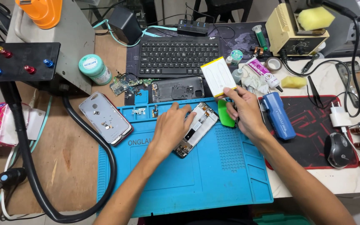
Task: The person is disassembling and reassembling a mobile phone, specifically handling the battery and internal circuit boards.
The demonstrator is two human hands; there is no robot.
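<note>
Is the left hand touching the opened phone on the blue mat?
Touching. The head view shows the left hand lying flat on the opened phone with bare circuit parts, its fingers covering the phone's upper end on the blue silicone work mat.

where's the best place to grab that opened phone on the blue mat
Probably by its two long edges, near the middle, coming from above. The opened phone lies flat and diagonal on the blue mat; the left hand already rests on its upper-left side.
</note>
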